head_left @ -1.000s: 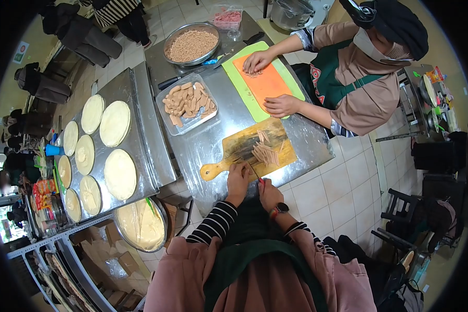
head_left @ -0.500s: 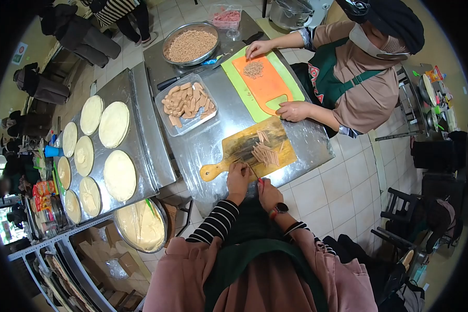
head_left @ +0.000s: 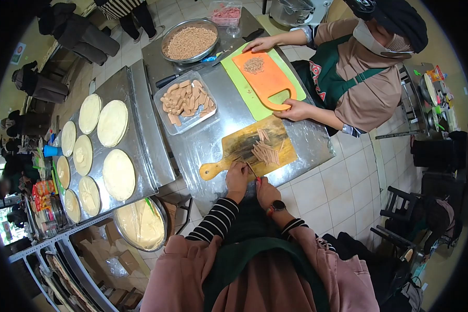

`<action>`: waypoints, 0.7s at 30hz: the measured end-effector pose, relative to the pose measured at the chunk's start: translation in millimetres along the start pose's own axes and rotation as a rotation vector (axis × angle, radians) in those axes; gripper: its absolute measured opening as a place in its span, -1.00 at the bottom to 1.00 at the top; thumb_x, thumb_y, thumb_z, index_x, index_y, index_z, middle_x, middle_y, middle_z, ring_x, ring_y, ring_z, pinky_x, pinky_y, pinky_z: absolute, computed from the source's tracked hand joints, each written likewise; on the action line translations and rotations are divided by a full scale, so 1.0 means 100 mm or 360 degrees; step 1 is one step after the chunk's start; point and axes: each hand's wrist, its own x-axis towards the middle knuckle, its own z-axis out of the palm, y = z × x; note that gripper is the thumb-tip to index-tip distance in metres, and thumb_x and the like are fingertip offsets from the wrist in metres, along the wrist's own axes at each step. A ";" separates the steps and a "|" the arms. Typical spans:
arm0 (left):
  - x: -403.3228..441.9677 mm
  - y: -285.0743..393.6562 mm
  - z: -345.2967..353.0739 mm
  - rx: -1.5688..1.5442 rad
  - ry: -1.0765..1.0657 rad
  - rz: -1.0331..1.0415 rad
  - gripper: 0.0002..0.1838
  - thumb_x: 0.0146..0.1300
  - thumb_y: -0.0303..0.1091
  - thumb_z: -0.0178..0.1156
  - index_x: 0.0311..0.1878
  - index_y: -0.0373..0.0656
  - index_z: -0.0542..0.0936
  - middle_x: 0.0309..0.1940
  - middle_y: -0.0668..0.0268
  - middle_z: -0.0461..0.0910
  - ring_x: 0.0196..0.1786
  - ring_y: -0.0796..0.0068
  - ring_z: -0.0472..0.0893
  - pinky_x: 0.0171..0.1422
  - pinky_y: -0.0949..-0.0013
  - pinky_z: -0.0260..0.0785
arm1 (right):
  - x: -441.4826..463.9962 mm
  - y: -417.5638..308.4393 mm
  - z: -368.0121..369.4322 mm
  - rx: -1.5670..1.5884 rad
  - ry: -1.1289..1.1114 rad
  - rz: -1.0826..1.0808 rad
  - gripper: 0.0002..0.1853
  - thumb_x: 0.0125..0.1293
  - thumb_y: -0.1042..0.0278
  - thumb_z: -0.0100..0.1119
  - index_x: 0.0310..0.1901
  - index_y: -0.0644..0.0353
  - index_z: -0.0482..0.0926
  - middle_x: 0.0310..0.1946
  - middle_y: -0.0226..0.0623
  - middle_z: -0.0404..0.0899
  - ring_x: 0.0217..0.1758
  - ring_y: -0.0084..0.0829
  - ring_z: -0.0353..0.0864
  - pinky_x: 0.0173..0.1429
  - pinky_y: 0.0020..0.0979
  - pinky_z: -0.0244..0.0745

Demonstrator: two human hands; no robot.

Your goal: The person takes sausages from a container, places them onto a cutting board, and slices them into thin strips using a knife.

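My right hand (head_left: 267,192) is wrapped round the red handle of a knife (head_left: 252,171), whose blade rests at the near edge of a wooden cutting board (head_left: 235,147). My left hand (head_left: 237,178) is closed beside the blade, its fingertips pressed on a small brown piece that they mostly hide. Thin brown strips (head_left: 265,152) lie in a loose pile on the board, beyond the knife. Farther off, a clear tub (head_left: 157,112) holds larger brown pieces (head_left: 188,100).
Across the table, a co-worker (head_left: 360,78) grips an orange board (head_left: 260,83) with chopped bits, over a green mat (head_left: 252,107). A metal bowl (head_left: 166,54) of brown bits stands at the back. Left, a metal table (head_left: 140,151) bears several pale dough rounds (head_left: 118,174).
The co-worker's hands have moved from the chopped bits to the ends of the orange board, whose handle end is now raised. My hands have barely moved.
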 end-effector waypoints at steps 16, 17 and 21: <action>-0.04 0.01 -0.04 -0.0083 0.0085 0.0148 -0.92 0.00 -0.47 0.18 -0.40 -0.24 0.56 -0.46 0.16 0.51 -0.43 0.19 0.53 -0.33 0.30 0.37 | -0.13 0.25 0.14 -0.0062 0.0248 -0.0057 -0.71 0.30 0.11 -0.20 -0.20 0.20 0.29 -0.41 0.00 0.54 -0.39 -0.01 0.54 -0.33 -0.08 0.42; -0.04 0.01 -0.03 -0.0086 0.0090 0.0144 -0.92 0.00 -0.47 0.18 -0.40 -0.24 0.56 -0.46 0.16 0.51 -0.43 0.19 0.53 -0.33 0.30 0.37 | -0.13 0.25 0.13 -0.0068 0.0247 -0.0061 -0.71 0.30 0.11 -0.20 -0.20 0.20 0.29 -0.41 0.00 0.54 -0.39 -0.01 0.54 -0.33 -0.08 0.42; -0.06 -0.01 -0.01 -0.0117 0.0121 0.0079 -0.92 0.00 -0.47 0.18 -0.40 -0.24 0.56 -0.45 0.16 0.52 -0.42 0.19 0.53 -0.33 0.31 0.38 | -0.13 0.17 0.06 0.0013 0.0219 -0.0066 -0.69 0.31 0.10 -0.24 -0.22 0.22 0.28 -0.44 0.02 0.53 -0.40 0.02 0.53 -0.31 -0.06 0.41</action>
